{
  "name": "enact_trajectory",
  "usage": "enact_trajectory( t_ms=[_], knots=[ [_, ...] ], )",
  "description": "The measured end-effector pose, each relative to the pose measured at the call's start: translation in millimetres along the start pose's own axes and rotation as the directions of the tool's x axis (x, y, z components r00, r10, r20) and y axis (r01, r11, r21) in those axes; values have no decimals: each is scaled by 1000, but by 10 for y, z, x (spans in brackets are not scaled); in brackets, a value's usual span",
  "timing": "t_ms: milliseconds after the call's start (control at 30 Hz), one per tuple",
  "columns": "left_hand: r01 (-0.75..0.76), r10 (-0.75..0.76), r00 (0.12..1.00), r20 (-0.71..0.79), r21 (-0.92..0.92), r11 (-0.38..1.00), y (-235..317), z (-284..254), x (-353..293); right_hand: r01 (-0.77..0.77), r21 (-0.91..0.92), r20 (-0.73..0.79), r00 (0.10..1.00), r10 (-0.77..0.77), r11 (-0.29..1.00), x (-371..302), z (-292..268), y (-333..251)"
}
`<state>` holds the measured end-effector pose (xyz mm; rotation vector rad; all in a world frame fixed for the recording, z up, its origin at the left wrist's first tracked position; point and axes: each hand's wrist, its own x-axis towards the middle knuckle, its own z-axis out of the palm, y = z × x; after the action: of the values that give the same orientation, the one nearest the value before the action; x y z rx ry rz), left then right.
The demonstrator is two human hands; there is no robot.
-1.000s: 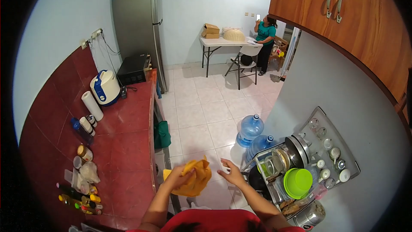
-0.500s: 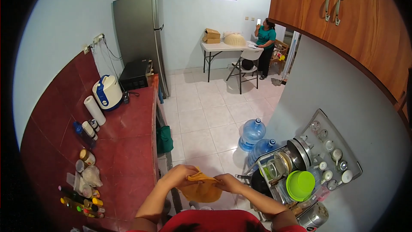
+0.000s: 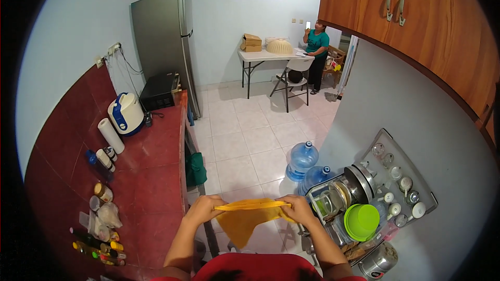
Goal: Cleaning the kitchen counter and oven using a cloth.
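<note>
A yellow-orange cloth (image 3: 245,222) hangs between my two hands, in front of my red shirt. My left hand (image 3: 206,209) pinches its upper left corner, and my right hand (image 3: 296,209) pinches the upper right. Its top edge is drawn nearly straight from hand to hand, looking folded or bunched there. Below, the cloth droops to a point near its left half. Both hands are in the air, touching only the cloth.
Left runs a red tiled counter (image 3: 156,190) with a rice cooker (image 3: 126,114), paper roll (image 3: 111,136), jars and bottles. To the right stand water jugs (image 3: 302,161) and a dish rack with a green basin (image 3: 361,222). A person (image 3: 316,49) stands by the far table (image 3: 260,56).
My hands have moved apart, pulling the cloth's top edge wide and taut; before, it was bunched between them. The view has shifted slightly.
</note>
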<state>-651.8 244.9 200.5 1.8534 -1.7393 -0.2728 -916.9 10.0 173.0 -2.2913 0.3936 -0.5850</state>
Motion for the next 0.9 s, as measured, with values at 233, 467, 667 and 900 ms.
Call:
enact_trajectory(
  t_ms=[233, 467, 667, 900],
  knots=[
    [40, -40, 999, -37, -3, 999, 262, 25, 59, 21, 32, -132, 991, -17, 999, -103, -131, 81],
    [-24, 35, 944, -329, 37, 999, 611, 98, 27, -66, -90, -137, 989, 53, 994, -358, -101, 199],
    [-14, 24, 809, -588, 21, 1000, 921, 254, -72, 1, -104, -124, 992, -14, 995, -632, 217, 409],
    [-19, -8, 695, -719, -29, 999, 1007, 268, -129, -176, 10, -18, 984, 176, 984, -883, 423, 573]
  ],
)
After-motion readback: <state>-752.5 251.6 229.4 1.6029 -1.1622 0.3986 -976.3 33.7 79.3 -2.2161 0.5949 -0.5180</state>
